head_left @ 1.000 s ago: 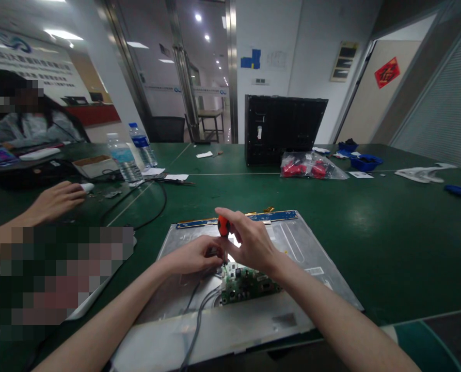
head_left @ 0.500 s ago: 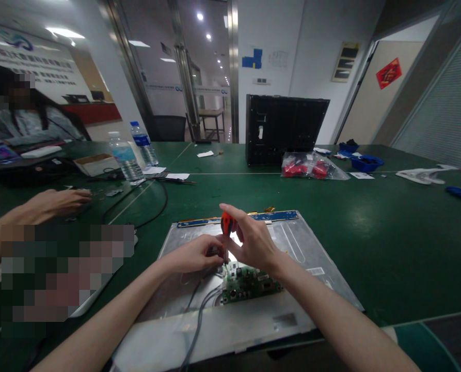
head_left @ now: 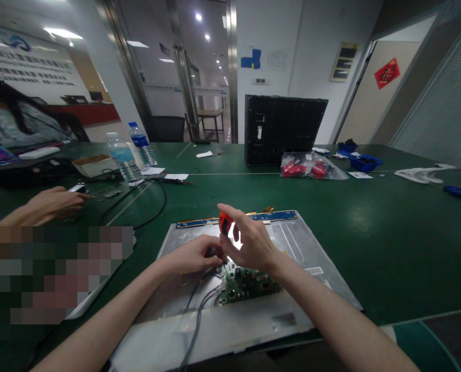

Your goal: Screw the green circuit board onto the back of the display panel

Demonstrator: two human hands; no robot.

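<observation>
An orange-and-black screwdriver (head_left: 224, 223) stands upright over a green circuit board (head_left: 243, 287), its tip down at the board's upper left corner. My right hand (head_left: 253, 237) grips the handle, with the index finger laid across its top end. Low on the shaft, the curled fingertips of my left hand (head_left: 199, 253) close around it, hiding part of the tip. Beneath the board lies a flat silver metal panel (head_left: 303, 258) with a blue circuit strip (head_left: 199, 222) along its far edge. Grey cables (head_left: 199, 320) run from the board's left side toward me.
Another person's hand (head_left: 56, 201) holds a small metallic piece at the left. Water bottles (head_left: 124, 157), a black cable (head_left: 164, 201) and papers lie beyond. A black monitor casing (head_left: 284, 129) stands at the back, with a plastic bag of red items (head_left: 311, 168) before it.
The screwdriver handle has turned slightly and my right index finger has shifted a little on its top. My left hand stays put. The other person's hand has lifted a metallic piece.
</observation>
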